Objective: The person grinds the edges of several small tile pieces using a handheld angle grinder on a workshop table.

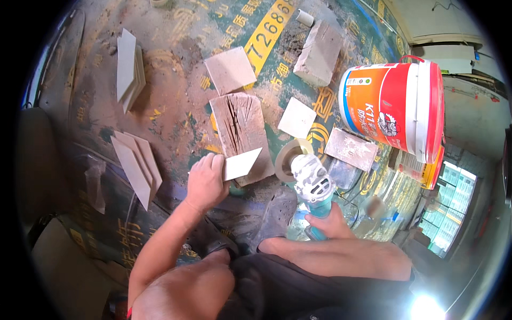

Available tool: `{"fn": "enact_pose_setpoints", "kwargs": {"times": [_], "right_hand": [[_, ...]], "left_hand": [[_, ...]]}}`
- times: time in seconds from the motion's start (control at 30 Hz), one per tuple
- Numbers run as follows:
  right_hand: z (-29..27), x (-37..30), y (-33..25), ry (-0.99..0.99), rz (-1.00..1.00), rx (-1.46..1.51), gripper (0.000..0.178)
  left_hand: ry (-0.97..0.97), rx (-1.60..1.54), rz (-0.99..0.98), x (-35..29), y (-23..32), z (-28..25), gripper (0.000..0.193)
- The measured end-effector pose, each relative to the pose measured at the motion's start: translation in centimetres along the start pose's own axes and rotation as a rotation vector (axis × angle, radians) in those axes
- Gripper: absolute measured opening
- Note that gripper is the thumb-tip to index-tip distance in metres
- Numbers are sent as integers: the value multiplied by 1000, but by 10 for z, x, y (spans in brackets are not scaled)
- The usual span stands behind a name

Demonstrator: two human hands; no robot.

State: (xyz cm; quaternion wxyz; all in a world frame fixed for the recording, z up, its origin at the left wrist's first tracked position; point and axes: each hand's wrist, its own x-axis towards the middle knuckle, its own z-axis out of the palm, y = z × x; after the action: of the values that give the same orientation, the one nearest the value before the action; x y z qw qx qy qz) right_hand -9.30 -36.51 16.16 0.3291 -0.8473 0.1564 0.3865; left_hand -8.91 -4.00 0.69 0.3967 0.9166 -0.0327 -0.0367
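My left hand point(207, 182) is closed on a pale tile piece point(241, 165) with a slanted end. That piece lies over the near end of a dusty block point(250, 120), whose top is scored with deep grooves. In my right hand point(335, 224) is a teal and silver angle grinder point(316, 184), gripped by its body. Its round disc point(288, 160) is just right of the block and apart from the tile piece; the disc looks blurred. My shoe point(278, 210) is close below the disc.
Cut tiles stand leaning together in two groups, one far left point(128, 66) and one nearer point(137, 162). A square tile point(231, 69), a small white tile point(297, 117) and a dusty tile point(351, 148) lie around the block. A second block point(318, 53) and a large bucket point(392, 101) stand right.
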Motion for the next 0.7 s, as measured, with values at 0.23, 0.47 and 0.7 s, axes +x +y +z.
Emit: {"fn": "enact_pose_setpoints", "kwargs": {"times": [0.23,0.47,0.7], "right_hand": [[3,5,0,-176,0,-1,34],[1,13,-6,-236,1,-88,33],[2,20,-13,-321,45,-89,33]], "left_hand": [[-35,-12,45,2,-8,1,34],[-53,-34,45,5,-10,2,35],[-86,-73,29,5,-8,0,40]]}}
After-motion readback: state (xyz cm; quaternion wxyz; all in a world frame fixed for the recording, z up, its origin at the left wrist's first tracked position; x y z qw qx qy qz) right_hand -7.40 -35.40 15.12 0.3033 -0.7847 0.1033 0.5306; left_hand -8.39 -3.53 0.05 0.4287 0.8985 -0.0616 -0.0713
